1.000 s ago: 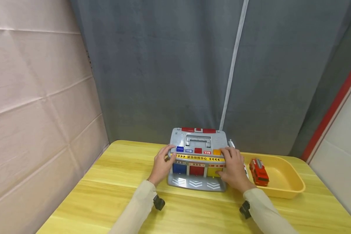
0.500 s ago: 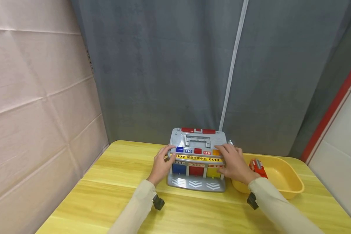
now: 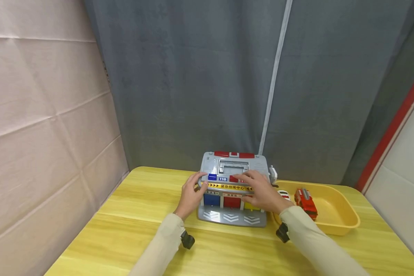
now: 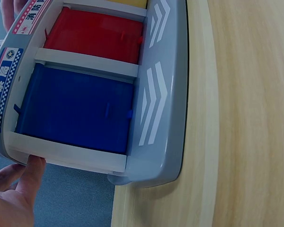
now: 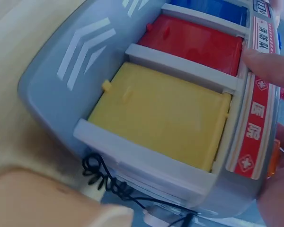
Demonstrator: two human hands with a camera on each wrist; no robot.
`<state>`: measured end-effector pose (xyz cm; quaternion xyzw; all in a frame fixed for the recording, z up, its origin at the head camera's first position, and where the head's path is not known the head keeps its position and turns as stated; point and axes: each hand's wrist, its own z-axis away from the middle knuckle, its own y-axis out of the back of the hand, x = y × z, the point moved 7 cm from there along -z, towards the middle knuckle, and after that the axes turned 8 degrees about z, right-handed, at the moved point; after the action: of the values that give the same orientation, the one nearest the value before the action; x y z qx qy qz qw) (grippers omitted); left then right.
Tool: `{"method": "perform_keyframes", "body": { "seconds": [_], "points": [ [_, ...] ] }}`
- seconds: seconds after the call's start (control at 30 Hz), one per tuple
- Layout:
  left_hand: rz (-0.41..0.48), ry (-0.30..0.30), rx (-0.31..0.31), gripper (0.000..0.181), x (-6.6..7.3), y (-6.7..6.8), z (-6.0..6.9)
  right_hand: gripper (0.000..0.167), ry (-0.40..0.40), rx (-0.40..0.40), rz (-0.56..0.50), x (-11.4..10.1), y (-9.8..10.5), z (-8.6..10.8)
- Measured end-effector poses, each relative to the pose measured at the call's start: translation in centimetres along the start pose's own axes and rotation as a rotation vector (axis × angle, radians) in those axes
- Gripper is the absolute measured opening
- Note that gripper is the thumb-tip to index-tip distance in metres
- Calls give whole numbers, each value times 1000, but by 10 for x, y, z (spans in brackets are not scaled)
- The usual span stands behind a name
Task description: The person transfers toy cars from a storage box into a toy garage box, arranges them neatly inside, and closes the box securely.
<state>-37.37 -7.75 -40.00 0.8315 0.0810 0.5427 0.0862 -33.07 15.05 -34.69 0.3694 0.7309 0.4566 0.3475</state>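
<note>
Here's your left hand (image 3: 190,194) gripping the left edge of the toy station (image 3: 227,188) on the counter (image 3: 145,203); your right hand (image 3: 262,192) clasps its roof edge, fingertip at the red button (image 3: 232,179) on top (nicely placed!). Brace left, press straight down.

On the table (image 3: 100,230), the toy emergency command centre (image 3: 229,201) has the left hand (image 3: 189,195) at its 9 o'clock edge and the right hand (image 3: 260,191) over its 3 o'clock half. Beyond, at 12, hangs the curtain (image 3: 193,96). At about 4 o'clock, the tray (image 3: 331,227) holds the toy fire engine (image 3: 306,203).
</note>
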Motion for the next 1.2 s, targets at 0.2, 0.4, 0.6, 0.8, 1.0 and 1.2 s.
{"method": "perform_keyframes", "body": {
  "seconds": [0.2,0.4,0.6,0.8,1.0,1.2],
  "points": [
    [7,5,-6,33,2,-2,1,69,-7,4,-32,2,2,1],
    [12,8,-4,34,3,0,1,67,9,-28,-47,0,4,-2],
    [18,7,-1,34,3,1,1,67,10,-39,-44,1,3,-4],
    [7,12,2,34,1,0,1,66,-9,-52,-58,1,0,-5],
    [7,6,-2,34,1,-1,1,66,-24,-53,-61,3,-2,-4],
    [-8,10,-11,34,-1,-3,2,68,-34,-97,-44,4,-3,-2]
  ]
}}
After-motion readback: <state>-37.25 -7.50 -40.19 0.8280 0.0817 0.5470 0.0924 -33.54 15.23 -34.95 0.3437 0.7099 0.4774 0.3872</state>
